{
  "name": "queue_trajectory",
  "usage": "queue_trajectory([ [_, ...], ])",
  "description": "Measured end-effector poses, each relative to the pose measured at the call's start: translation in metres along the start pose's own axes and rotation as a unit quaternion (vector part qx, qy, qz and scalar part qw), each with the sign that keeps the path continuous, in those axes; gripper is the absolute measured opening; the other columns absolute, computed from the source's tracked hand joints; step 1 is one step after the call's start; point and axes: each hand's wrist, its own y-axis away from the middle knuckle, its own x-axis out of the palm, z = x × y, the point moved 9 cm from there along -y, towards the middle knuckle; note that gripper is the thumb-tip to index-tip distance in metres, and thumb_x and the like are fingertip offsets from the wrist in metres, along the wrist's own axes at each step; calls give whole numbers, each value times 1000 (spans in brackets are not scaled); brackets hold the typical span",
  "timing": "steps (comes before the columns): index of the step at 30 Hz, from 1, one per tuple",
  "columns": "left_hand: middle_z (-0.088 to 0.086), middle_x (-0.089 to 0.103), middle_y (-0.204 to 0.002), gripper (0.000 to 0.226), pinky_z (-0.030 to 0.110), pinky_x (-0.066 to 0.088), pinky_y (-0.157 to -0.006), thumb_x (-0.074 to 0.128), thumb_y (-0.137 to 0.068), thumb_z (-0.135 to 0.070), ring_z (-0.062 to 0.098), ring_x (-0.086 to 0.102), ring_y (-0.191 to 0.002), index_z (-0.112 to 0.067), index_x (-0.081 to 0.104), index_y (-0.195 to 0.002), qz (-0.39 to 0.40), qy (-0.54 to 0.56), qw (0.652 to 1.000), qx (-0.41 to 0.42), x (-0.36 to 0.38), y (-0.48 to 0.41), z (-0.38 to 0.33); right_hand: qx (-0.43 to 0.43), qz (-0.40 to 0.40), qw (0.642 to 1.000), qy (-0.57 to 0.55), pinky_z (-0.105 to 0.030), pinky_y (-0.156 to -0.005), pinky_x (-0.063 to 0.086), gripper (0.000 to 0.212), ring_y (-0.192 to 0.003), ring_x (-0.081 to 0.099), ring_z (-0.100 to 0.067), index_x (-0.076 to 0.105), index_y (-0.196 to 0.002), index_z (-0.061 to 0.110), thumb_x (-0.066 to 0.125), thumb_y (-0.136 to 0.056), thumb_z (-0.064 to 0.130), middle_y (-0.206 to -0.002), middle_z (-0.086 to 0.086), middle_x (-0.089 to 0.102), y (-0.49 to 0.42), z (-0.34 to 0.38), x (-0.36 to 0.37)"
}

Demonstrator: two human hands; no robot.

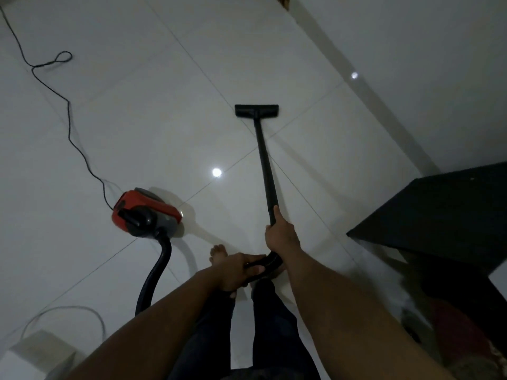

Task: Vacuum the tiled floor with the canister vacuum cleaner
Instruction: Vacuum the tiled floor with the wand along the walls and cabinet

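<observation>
Power cord [68, 119] cut off at the upper left edge; hose [149, 278] hidden behind the left forearm [164, 322]; dark furniture [439, 215] cropped at right; reddish object [455, 333] beneath it blurred

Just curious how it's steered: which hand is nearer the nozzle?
Right. The right hand grips the wand, behind the nozzle; the left hand holds the hose handle farther back.

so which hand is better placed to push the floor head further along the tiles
Right. The right hand grips the wand directly, in line with the floor head ahead. The left hand holds the curved handle behind it, by the hose, so it probably just steadies.
</observation>
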Motion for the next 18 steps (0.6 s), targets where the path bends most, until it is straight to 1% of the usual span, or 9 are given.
queue_trajectory([
  [1, 2, 58, -122, 54, 38, 42, -107, 40, -102, -52, 32, 54, -121, -39, 30, -153, -7, 6, 1000, -3, -7, 0, 9, 0, 0, 1000, 2, -42, -84, 56, 68, -95, 62, -25, 8, -157, 42, 44, -101, 30, -116, -9, 61, -2, 9, 1],
  [2, 3, 62, -116, 54, 41, 47, -104, 40, -101, -54, 30, 60, -113, -41, 32, -152, -10, 11, 1000, -1, -13, 1, 16, -1, 0, 1000, 7, -42, -84, 56, 68, -96, 62, -26, 8, -157, 41, 44, -101, 29, -116, -9, 61, -3, 18, 1],
  [4, 1, 66, -102, 52, 43, 56, -92, 42, -100, -55, 23, 68, -89, -41, 37, -150, -16, 30, 999, 20, -30, 2, 24, -7, 2, 1000, 16, -42, -85, 56, 68, -97, 62, -26, 8, -157, 39, 44, -101, 28, -116, -10, 61, -7, 38, 3],
  [6, 1, 68, -96, 51, 46, 59, -82, 46, -99, -55, 19, 70, -77, -40, 42, -147, -26, 57, 997, 37, -49, 9, 32, -16, 5, 1000, 26, -43, -86, 56, 69, -97, 62, -27, 7, -158, 38, 45, -100, 27, -117, -12, 61, -9, 60, 7],
  [8, -1, 66, -84, 50, 37, 61, -69, 46, -100, -52, 12, 65, -60, -39, 41, -148, -33, 70, 996, 42, -67, 17, 41, -22, 9, 999, 43, -44, -87, 56, 70, -98, 62, -27, 7, -158, 37, 45, -100, 27, -118, -12, 60, -11, 82, 12],
  [10, -3, 60, -75, 50, 23, 53, -53, 45, -102, -48, 6, 59, -48, -36, 39, -150, -42, 88, 994, 40, -86, 29, 47, -29, 8, 998, 60, -42, -85, 56, 70, -97, 62, -26, 8, -158, 37, 46, -101, 27, -118, -12, 61, -13, 106, 18],
  [11, -4, 58, -74, 50, 16, 48, -49, 44, -103, -45, 3, 58, -45, -34, 38, -151, -48, 93, 993, 44, -95, 34, 50, -35, 7, 997, 67, -40, -82, 56, 70, -94, 62, -24, 9, -159, 37, 46, -101, 27, -118, -11, 61, -14, 120, 21],
  [14, -11, 54, -76, 48, 6, 39, -45, 42, -106, -39, -7, 56, -42, -30, 36, -153, -65, 111, 990, 62, -126, 52, 59, -49, 11, 994, 95, -34, -72, 50, 69, -86, 58, -21, 9, -158, 37, 46, -101, 25, -119, -11, 60, -16, 161, 32],
  [18, -14, 51, -77, 48, 4, 38, -46, 42, -106, -36, -9, 53, -41, -26, 36, -153, -76, 124, 987, 76, -154, 66, 66, -53, 17, 993, 101, -35, -78, 52, 69, -90, 58, -23, 9, -159, 36, 46, -101, 26, -124, -12, 59, -23, 194, 40],
])
